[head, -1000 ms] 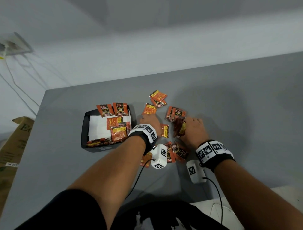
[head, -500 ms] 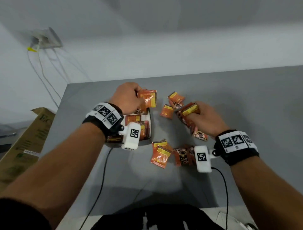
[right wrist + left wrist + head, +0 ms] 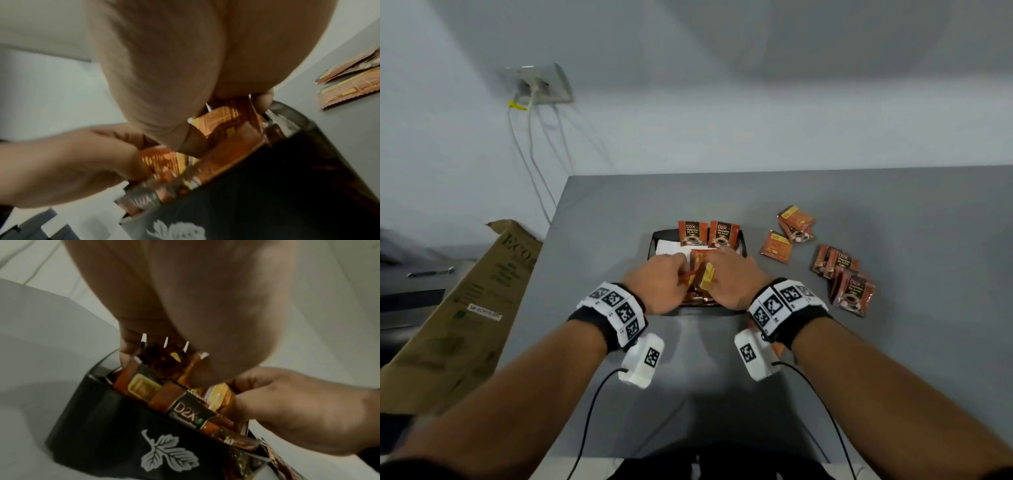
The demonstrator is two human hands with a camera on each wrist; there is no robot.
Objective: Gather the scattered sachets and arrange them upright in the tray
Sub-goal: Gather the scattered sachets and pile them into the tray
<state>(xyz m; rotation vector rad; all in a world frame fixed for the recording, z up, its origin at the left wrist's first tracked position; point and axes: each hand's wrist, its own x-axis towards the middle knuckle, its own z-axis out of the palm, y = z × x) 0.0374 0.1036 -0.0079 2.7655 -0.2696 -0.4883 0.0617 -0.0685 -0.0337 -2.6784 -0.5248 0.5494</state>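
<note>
Both hands now together over the tray, unlike half a second back when they were apart: left hand [image 3: 659, 282] was at the tray with one sachet, right hand [image 3: 734, 282] was out over the scattered pile with a few. Left fingers are curled round a bundle of sachets [image 3: 162, 369], tops fanned out above the rim. Right thumb and fingers pinch another few sachets [image 3: 224, 123], lowering them into the same black tray [image 3: 98, 418]. My read: one gathered batch is being seated, the step is about half done.

Two sachets [image 3: 707, 233] stand upright at the tray's far wall. Loose sachets [image 3: 851, 291] lie flat on the grey table [image 3: 928, 222], right of the tray, well apart.

Print: "D2X" and "BLACK" on the packs; white leaf logo [image 3: 166, 456] on the tray wall. Cardboard box [image 3: 458, 308] at left reads "ECO", rest illegible.
</note>
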